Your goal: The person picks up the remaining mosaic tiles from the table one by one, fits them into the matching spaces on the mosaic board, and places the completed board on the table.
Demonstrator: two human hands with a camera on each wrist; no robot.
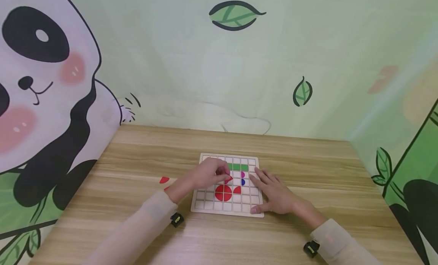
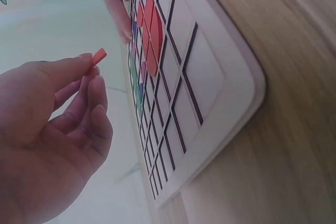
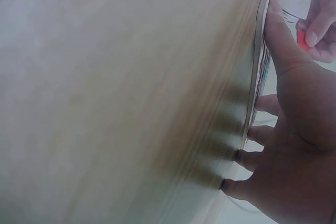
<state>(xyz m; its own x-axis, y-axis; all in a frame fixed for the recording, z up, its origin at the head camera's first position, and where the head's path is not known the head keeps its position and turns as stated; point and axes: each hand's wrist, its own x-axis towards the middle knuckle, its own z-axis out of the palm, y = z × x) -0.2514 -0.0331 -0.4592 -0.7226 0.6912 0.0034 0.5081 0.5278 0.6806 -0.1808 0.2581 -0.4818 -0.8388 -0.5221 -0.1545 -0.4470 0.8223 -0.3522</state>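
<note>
A white grid board lies flat on the wooden table. Over its middle, my left hand pinches a small red piece between thumb and forefinger, lifted clear of the board. A red circle made of quarter pieces sits in the grid, with one red quarter piece just right of it. Green squares form a row near the back; magenta and blue half-round pieces are below them. My right hand rests along the board's right edge, fingers spread, thumb at the front corner.
On the table left of the board lies a loose red quarter piece, with another red piece partly hidden by the left wrist. Behind the table stands a pale green wall with leaf drawings and a panda.
</note>
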